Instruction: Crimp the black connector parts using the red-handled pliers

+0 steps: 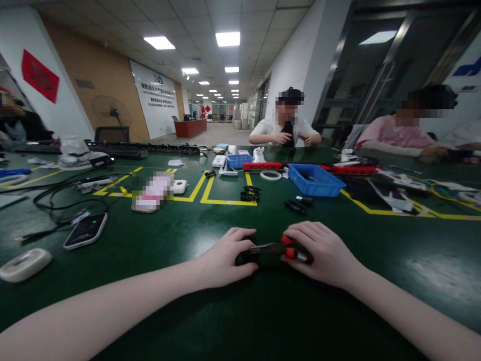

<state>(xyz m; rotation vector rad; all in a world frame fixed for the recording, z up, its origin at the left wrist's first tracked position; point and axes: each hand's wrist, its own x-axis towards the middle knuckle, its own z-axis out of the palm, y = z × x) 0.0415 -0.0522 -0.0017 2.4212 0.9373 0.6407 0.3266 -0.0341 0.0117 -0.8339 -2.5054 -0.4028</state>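
Note:
My right hand is wrapped around the red-and-black handles of a pair of pliers, low over the green table. The plier jaws point left and reach a small black part. That part sits between the fingers and thumb of my left hand, which partly hide it. Whether the jaws bite on it I cannot tell. Beyond my hands lie black pieces and a dark cylinder, with more black pieces further left.
A blue bin stands beyond my right hand, near a white ring. To the left lie a phone, a white-edged device, a cream oval object and black cables. People sit across the table.

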